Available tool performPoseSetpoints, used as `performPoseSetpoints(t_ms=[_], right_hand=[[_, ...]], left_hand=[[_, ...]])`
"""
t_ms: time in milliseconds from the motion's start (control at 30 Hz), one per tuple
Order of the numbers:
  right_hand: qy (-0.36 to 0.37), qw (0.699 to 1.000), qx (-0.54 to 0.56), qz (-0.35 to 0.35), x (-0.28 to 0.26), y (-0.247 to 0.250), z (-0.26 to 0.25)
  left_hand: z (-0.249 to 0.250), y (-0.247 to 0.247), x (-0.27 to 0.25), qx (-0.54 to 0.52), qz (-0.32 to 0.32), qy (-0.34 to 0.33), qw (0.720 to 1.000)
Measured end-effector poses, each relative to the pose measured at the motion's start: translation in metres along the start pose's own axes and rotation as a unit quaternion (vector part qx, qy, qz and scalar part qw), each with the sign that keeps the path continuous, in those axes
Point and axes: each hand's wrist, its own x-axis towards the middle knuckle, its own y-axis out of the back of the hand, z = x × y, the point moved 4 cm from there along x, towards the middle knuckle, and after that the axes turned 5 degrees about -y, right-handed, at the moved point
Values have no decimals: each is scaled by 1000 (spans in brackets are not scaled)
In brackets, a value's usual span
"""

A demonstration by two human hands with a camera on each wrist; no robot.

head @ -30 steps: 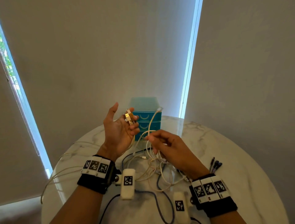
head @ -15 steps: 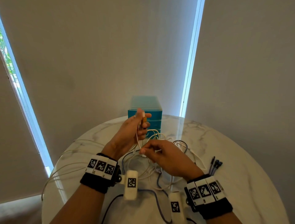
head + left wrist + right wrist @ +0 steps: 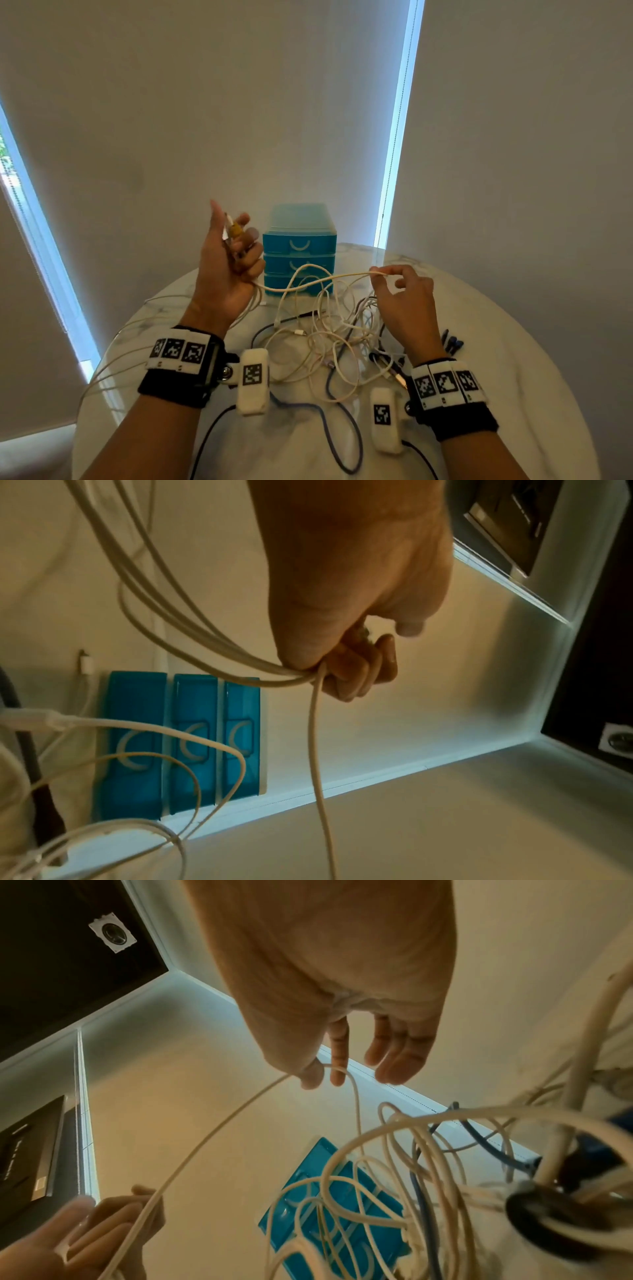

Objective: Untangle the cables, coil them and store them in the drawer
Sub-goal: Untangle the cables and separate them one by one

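My left hand (image 3: 228, 263) is raised left of the blue drawer unit (image 3: 299, 246), fingers curled round several loops of a white cable (image 3: 308, 286) with its gold-tipped plug ends (image 3: 235, 230) sticking up. In the left wrist view the left hand (image 3: 356, 642) grips the bundled strands (image 3: 240, 666). My right hand (image 3: 404, 301) pinches the same white cable between thumb and forefinger, stretching it level in front of the drawers. The right wrist view shows that pinch, right hand (image 3: 325, 1069) on the cable (image 3: 205, 1137). A tangle of white and dark cables (image 3: 335, 339) lies on the table below.
The round marble table (image 3: 513, 342) holds the three-drawer blue unit at its far edge, all drawers closed. Dark blue plugs (image 3: 452, 342) lie at the right. A dark cable (image 3: 329, 425) snakes near the front. White cable loops hang over the table's left edge (image 3: 102, 359).
My left hand rose and moved left with the coil. My right hand moved right and up, drawing a length of white cable taut between the hands.
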Motion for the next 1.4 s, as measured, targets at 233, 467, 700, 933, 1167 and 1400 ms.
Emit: performPoseSetpoints(t_ms=[233,467,700,933,1167,1400], right_hand=[[131,970,190,-76,-20,-13,-37],[160,940,268,-141,-32,-19,-53],[57,972,112,-201,-25,-41,-26],[70,986,73,-134,-18,-38,-12],[12,979,194,63,8,13,10],[-69,918,366,-135,7,-2,11]], left_hand=[[-26,-13,-12,339,-81,33,937],[-41,-19,-17,524,-78,56,847],[-34,-21,-15,499,-55,-10,865],[-41,-18,-13,499,-59,-38,864],[-18,8,-3,328,100,-124,931],[-13,20,3,213,126,-125,961]])
